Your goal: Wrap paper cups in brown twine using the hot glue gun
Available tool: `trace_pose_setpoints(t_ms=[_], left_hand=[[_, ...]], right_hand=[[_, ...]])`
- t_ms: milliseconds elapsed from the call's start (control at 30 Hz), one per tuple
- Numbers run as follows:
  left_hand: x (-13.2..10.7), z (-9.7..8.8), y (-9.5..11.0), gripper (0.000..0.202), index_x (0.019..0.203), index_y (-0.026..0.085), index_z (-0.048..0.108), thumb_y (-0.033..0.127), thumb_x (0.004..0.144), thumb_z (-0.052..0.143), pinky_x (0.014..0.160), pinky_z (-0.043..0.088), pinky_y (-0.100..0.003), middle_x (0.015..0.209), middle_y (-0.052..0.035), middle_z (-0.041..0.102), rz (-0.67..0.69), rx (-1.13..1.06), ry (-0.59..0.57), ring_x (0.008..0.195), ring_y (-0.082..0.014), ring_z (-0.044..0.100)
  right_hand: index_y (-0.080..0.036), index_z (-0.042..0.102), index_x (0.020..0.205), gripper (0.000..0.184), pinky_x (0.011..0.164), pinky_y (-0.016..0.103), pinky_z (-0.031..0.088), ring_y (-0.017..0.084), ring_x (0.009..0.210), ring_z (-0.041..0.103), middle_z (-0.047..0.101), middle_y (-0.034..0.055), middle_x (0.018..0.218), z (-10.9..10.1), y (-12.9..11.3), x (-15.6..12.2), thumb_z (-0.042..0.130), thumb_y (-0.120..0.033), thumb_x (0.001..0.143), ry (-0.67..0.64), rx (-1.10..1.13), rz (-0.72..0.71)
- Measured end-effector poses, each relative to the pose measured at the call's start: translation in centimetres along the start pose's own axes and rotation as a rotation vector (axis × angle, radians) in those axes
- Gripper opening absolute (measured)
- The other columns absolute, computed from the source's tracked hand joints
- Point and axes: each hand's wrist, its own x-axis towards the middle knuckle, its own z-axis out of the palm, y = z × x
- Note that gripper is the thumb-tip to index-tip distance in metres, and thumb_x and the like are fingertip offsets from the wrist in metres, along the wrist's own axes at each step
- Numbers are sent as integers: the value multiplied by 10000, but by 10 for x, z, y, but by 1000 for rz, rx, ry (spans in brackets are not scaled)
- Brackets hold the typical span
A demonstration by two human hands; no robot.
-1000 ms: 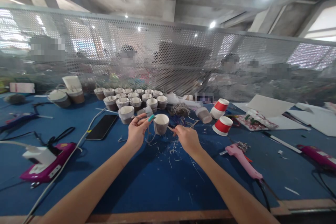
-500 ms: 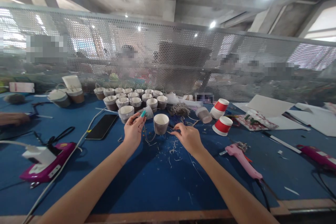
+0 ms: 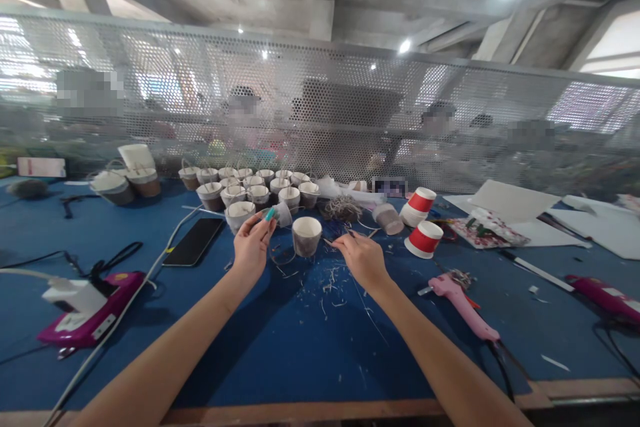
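Observation:
My left hand (image 3: 251, 247) is pinched closed, its teal-nailed thumb beside a tipped pale cup (image 3: 284, 215). A thin strand of twine (image 3: 283, 260) appears to hang from its fingers and curves toward the foot of an upright grey-wrapped cup (image 3: 307, 238). That cup stands between both hands, touched by neither. My right hand (image 3: 363, 259) is closed at the cup's right side, thumb and forefinger together; what they pinch is too small to make out. Just beyond it lies a tangle of twine (image 3: 343, 209).
Several wrapped cups with twine handles (image 3: 259, 197) crowd the back left. A black phone (image 3: 194, 242) and a purple power strip (image 3: 93, 310) lie left. Rightward are red-and-white paper cups (image 3: 424, 239), a pink glue gun (image 3: 465, 307) and white sheets (image 3: 515, 203). A mesh partition (image 3: 340, 113) stands behind.
My left hand has shifted slightly left. My right hand has turned a little, its fingers closing more. Another person's hand at the far left has gone out of view.

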Motion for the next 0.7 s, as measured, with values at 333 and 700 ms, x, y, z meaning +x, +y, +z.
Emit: trace_pose_setpoints(t_ms=[333,700], left_hand=[[0,-2,-2,289,826,132,631,35,603,785,846,553,-316,604,-8,697,25,13,-88,650,-143,704],[0,-2,1,326,830,124,604,82,577,805,647,577,-261,545,-4,680,64,84,-62,560,-146,688]], right_hand=[[-163,652,797,184,597,205,437,144,623,679,714,29,660,-1,7,4,526,-182,930,-146,88,113],[-176,649,838,136,517,214,380,139,573,674,737,8,697,0,9,1,640,-307,872,-108,107,39]])
